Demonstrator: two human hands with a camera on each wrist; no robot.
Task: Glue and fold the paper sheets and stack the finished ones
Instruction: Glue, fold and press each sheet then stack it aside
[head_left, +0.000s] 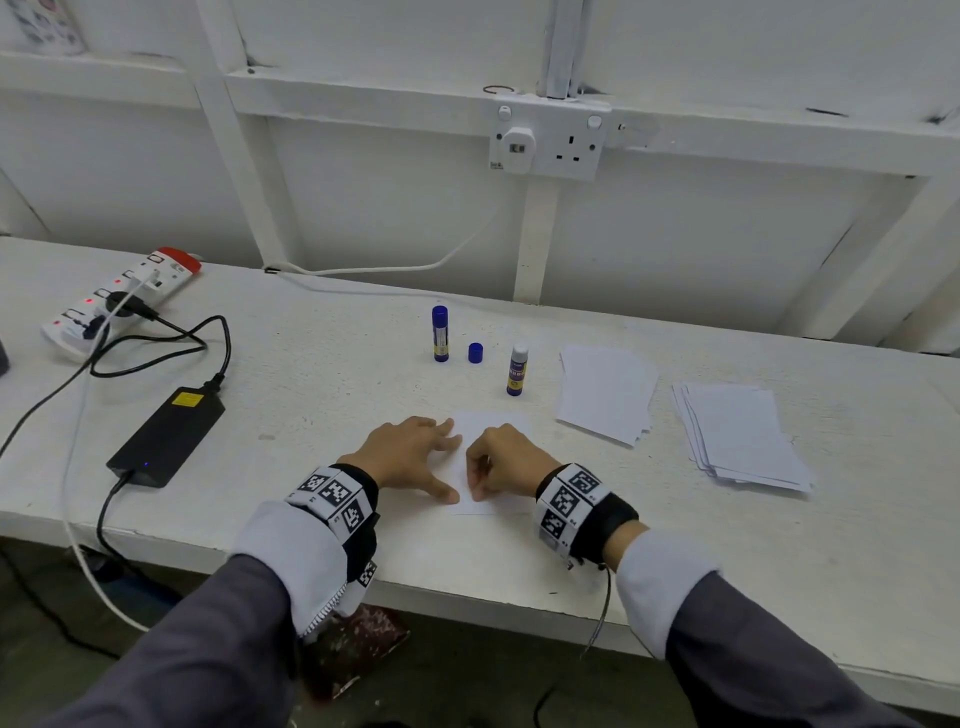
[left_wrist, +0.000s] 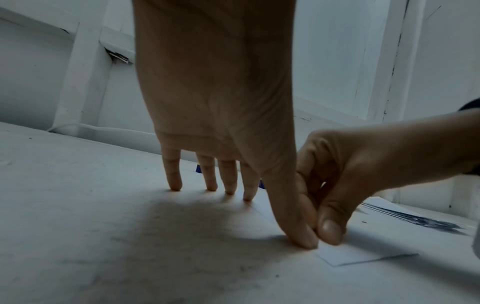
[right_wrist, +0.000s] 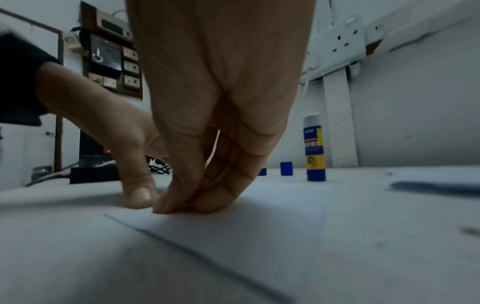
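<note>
Paper sheet lay flat on worktop — thin, light, floppy, likely slid easily. Left hand spread, fingertips pinning its left edge; right hand curled, pinching near-left edge — best lifted there.

Your left hand lay spread, palm down, fingers straight with their tips pressing down and the thumb stretched toward your right hand. Your right hand arched beside it, touching it, its fingers curled with the tips bunched and pressed down next to the left thumb. Both forearms reached forward in grey sleeves with white cuffs, each wrist banded in black.
</note>
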